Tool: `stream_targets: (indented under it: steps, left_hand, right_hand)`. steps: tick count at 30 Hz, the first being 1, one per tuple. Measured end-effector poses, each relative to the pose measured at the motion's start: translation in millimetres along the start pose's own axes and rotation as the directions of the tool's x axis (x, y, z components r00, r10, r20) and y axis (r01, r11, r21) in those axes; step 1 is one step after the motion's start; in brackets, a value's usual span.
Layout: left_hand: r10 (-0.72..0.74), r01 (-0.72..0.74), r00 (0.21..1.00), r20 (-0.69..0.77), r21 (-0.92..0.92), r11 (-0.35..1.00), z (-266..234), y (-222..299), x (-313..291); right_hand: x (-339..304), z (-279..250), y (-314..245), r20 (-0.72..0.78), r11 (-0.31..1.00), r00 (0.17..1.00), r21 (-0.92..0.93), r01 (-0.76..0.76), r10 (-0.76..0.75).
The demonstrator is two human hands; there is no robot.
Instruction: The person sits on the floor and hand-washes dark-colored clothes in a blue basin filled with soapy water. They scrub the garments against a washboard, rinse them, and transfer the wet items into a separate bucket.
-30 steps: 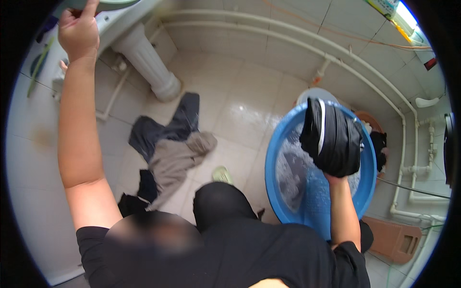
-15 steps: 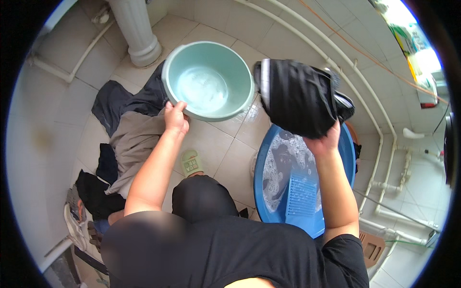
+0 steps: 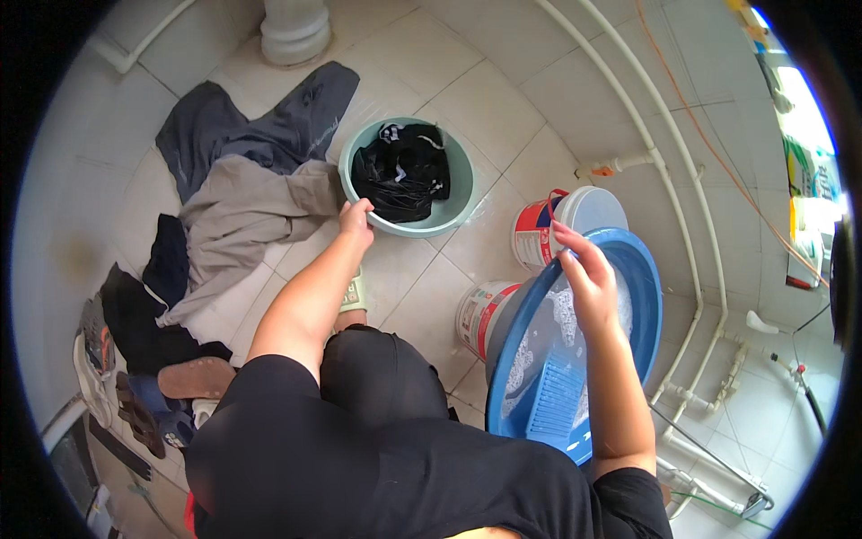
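Holding basin rim (image 3: 415,232), left grip (image 3: 357,218) borders open floor (image 3: 395,278).

At the top left, the foot of a white pedestal (image 3: 294,36) on the tiled floor (image 3: 395,67). Down the right wall, jointed white pipes (image 3: 658,157); beyond these, a white hook-like fitting (image 3: 763,321) and a black hose (image 3: 813,402). Upper right, a pale bucket lid (image 3: 593,208). Lower left, a whitish shoe (image 3: 92,384) and a brown slipper (image 3: 195,378) (apparently sole up), close together.

Black clothing (image 3: 401,180), bunched, inside pale-green basin (image 3: 461,189)
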State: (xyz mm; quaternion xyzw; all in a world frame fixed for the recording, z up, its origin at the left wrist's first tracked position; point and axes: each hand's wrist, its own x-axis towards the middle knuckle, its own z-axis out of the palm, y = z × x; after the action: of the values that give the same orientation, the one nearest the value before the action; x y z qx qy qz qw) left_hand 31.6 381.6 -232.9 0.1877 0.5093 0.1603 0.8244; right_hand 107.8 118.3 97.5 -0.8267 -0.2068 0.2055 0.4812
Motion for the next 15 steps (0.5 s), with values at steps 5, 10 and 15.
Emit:
stream_targets:
  steps: [5,10,15]
  left_hand:
    - [-0.128,0.067,0.982,0.14,0.376,0.924,-40,-16,10]
    - [0.615,-0.425,0.762,0.204,0.874,0.236,-97,28,26]
    - [0.705,-0.028,0.593,0.388,0.886,-0.463,-137,127,-5]
  right_hand:
    - [-17,-3,5,-0.03,1.0,0.999,0.028,0.011,-0.01]
    - [-20,2,1,-0.075,0.995,0.997,0.097,0.019,-0.012]
    - [-34,-7,20,-0.107,0.998,0.994,0.068,0.012,-0.005]
